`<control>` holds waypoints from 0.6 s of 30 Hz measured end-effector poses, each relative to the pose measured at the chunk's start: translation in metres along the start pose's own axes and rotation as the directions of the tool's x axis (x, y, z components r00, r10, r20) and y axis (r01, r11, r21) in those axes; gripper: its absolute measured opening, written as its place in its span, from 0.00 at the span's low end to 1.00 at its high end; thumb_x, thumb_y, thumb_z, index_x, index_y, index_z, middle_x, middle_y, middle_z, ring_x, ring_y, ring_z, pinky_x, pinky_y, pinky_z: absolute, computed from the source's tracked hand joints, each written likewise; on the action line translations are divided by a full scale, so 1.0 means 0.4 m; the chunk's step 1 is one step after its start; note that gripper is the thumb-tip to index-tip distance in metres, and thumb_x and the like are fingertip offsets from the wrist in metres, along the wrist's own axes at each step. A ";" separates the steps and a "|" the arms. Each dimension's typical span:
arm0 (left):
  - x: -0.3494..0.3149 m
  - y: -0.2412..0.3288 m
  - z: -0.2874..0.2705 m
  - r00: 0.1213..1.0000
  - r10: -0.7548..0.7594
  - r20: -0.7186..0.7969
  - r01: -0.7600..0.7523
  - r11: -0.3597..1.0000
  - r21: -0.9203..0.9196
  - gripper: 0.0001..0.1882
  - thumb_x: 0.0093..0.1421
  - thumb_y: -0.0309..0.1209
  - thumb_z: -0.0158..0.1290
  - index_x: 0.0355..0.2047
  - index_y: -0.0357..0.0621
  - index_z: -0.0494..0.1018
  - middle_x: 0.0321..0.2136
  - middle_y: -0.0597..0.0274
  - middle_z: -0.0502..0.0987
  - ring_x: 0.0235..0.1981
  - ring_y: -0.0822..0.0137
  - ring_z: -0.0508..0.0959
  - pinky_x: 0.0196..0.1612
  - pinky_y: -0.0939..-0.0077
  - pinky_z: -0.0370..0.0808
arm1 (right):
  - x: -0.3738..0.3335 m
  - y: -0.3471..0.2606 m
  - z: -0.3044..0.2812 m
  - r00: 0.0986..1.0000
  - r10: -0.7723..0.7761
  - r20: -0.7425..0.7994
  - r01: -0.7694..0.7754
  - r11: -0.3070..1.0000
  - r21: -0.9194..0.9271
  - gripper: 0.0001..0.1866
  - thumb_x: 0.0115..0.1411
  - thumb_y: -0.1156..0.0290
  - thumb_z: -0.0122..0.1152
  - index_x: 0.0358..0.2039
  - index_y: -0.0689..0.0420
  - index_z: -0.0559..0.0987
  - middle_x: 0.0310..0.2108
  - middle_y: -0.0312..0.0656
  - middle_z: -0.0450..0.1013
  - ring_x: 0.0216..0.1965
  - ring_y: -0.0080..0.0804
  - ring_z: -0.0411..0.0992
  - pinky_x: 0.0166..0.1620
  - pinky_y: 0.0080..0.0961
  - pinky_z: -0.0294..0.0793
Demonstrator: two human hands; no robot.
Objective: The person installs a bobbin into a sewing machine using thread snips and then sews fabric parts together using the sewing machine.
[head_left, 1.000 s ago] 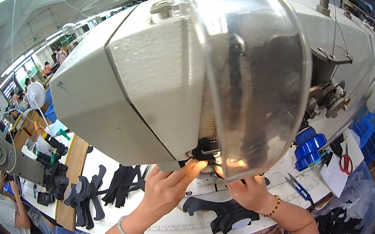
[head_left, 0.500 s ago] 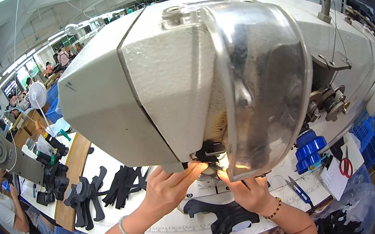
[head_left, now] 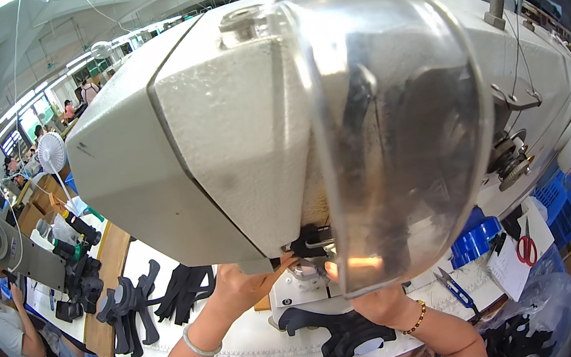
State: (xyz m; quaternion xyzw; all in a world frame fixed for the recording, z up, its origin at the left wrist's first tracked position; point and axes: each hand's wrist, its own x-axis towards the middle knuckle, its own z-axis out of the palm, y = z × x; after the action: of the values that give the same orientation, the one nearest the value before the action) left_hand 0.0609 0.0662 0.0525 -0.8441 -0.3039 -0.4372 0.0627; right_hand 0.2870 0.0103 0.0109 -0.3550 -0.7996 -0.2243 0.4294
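Two hands reach under the sewing machine (head_left: 237,149): left hand (head_left: 246,288) fingers extended together at the needle area, right hand (head_left: 378,301) fingers hidden, state unclear.

Black cut pieces (head_left: 171,299) lie left of the sewing machine (head_left: 256,131).

Red scissors (head_left: 526,250), perhaps blue tape rolls (head_left: 474,245)

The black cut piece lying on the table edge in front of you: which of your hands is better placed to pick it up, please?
Probably the right hand: the black cut piece lies just beside its wrist, while the left hand reaches up under the sewing machine head.
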 end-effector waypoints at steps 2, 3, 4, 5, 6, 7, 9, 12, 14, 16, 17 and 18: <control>0.023 0.017 -0.013 0.997 0.068 -0.035 -0.066 0.997 0.048 0.10 0.42 0.27 0.66 0.27 0.44 0.79 0.28 0.64 0.79 0.26 0.64 0.78 0.30 0.74 0.74 | -0.006 -0.001 0.000 0.996 0.077 0.047 -0.082 0.989 0.120 0.17 0.49 0.80 0.62 0.42 0.58 0.79 0.37 0.36 0.73 0.35 0.34 0.70 0.39 0.31 0.70; 0.030 0.022 -0.019 0.997 0.064 -0.032 -0.062 0.997 0.046 0.10 0.42 0.27 0.66 0.27 0.44 0.79 0.28 0.64 0.79 0.26 0.64 0.78 0.30 0.74 0.74 | -0.007 0.001 -0.003 0.996 0.080 0.051 -0.085 0.989 0.122 0.17 0.49 0.80 0.62 0.42 0.58 0.79 0.37 0.36 0.73 0.35 0.34 0.70 0.39 0.31 0.70; 0.036 0.025 -0.023 0.997 0.080 -0.016 -0.079 0.994 0.073 0.10 0.42 0.27 0.66 0.27 0.44 0.79 0.28 0.63 0.79 0.25 0.65 0.78 0.30 0.74 0.74 | -0.004 0.006 -0.007 0.998 0.050 0.050 -0.053 0.996 0.075 0.18 0.48 0.80 0.63 0.42 0.57 0.79 0.37 0.36 0.73 0.36 0.34 0.70 0.39 0.30 0.70; 0.035 0.029 -0.026 0.995 0.096 0.001 -0.096 0.990 0.099 0.10 0.43 0.28 0.66 0.27 0.44 0.79 0.28 0.63 0.79 0.24 0.65 0.77 0.30 0.75 0.73 | -0.002 0.009 -0.009 0.999 0.019 0.051 -0.020 0.999 0.030 0.19 0.48 0.80 0.63 0.43 0.56 0.78 0.37 0.37 0.73 0.36 0.34 0.70 0.38 0.30 0.70; 0.025 0.028 -0.028 0.997 0.045 0.055 -0.049 0.996 0.073 0.10 0.43 0.26 0.64 0.29 0.45 0.80 0.28 0.62 0.79 0.24 0.65 0.77 0.29 0.76 0.72 | -0.002 0.006 0.000 0.999 0.017 -0.034 -0.018 1.000 -0.023 0.21 0.45 0.79 0.64 0.43 0.55 0.78 0.37 0.37 0.73 0.37 0.34 0.70 0.38 0.29 0.70; 0.022 0.023 -0.021 0.998 0.040 0.058 -0.044 0.997 0.069 0.10 0.43 0.26 0.64 0.29 0.45 0.80 0.28 0.62 0.79 0.24 0.65 0.77 0.29 0.76 0.72 | 0.003 0.008 -0.006 0.999 0.021 -0.028 -0.021 1.000 -0.020 0.21 0.45 0.79 0.64 0.43 0.55 0.78 0.37 0.37 0.73 0.37 0.34 0.70 0.38 0.29 0.70; -0.003 0.000 -0.012 0.995 0.084 0.046 -0.085 0.996 0.026 0.13 0.42 0.23 0.60 0.32 0.45 0.80 0.28 0.64 0.79 0.25 0.64 0.76 0.30 0.75 0.71 | 0.029 0.002 -0.016 0.999 -0.016 -0.036 0.015 1.000 -0.018 0.20 0.44 0.79 0.64 0.42 0.54 0.78 0.35 0.37 0.72 0.34 0.31 0.71 0.35 0.26 0.71; -0.004 0.016 -0.034 0.996 0.006 0.085 0.001 0.996 -0.084 0.21 0.38 0.20 0.55 0.36 0.46 0.80 0.31 0.63 0.79 0.30 0.61 0.76 0.36 0.72 0.71 | 0.048 -0.007 -0.025 1.000 0.022 -0.007 -0.021 0.993 0.118 0.18 0.45 0.79 0.64 0.39 0.54 0.78 0.33 0.36 0.71 0.31 0.29 0.72 0.30 0.21 0.70; 0.012 0.022 -0.038 0.995 0.011 0.101 0.002 0.992 -0.124 0.25 0.37 0.20 0.53 0.39 0.48 0.78 0.36 0.63 0.78 0.35 0.60 0.76 0.41 0.69 0.70 | 0.055 0.000 -0.023 0.998 -0.016 -0.064 0.024 0.991 0.128 0.16 0.49 0.81 0.60 0.40 0.58 0.77 0.31 0.35 0.72 0.22 0.22 0.69 0.21 0.19 0.65; 0.040 0.049 -0.046 0.995 0.022 0.098 -0.012 0.995 -0.099 0.22 0.41 0.18 0.52 0.39 0.47 0.77 0.39 0.65 0.77 0.41 0.59 0.74 0.48 0.62 0.69 | 0.059 -0.006 -0.035 0.994 0.031 -0.104 -0.015 0.988 0.151 0.13 0.47 0.78 0.65 0.35 0.56 0.76 0.32 0.36 0.73 0.25 0.28 0.71 0.25 0.21 0.67; 0.042 0.053 -0.040 0.996 0.060 0.071 -0.053 0.995 -0.086 0.19 0.44 0.18 0.53 0.39 0.45 0.77 0.39 0.65 0.76 0.43 0.58 0.73 0.49 0.61 0.69 | 0.048 -0.008 -0.038 0.992 0.092 -0.086 -0.073 0.978 0.194 0.13 0.46 0.77 0.67 0.33 0.56 0.75 0.33 0.39 0.74 0.30 0.32 0.73 0.29 0.24 0.70; 0.037 0.056 -0.041 0.996 0.038 0.076 -0.031 0.995 -0.094 0.18 0.46 0.19 0.53 0.40 0.44 0.76 0.39 0.64 0.76 0.43 0.58 0.73 0.49 0.62 0.70 | 0.055 -0.013 -0.043 0.989 0.111 -0.097 -0.089 0.975 0.203 0.13 0.46 0.77 0.67 0.33 0.56 0.74 0.32 0.39 0.74 0.31 0.34 0.72 0.32 0.26 0.69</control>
State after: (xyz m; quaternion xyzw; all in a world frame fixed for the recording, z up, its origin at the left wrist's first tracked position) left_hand 0.0687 0.0490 0.0775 -0.8676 -0.2710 -0.4166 0.0190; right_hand 0.2837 0.0036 0.0383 -0.3378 -0.7747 -0.1405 0.5158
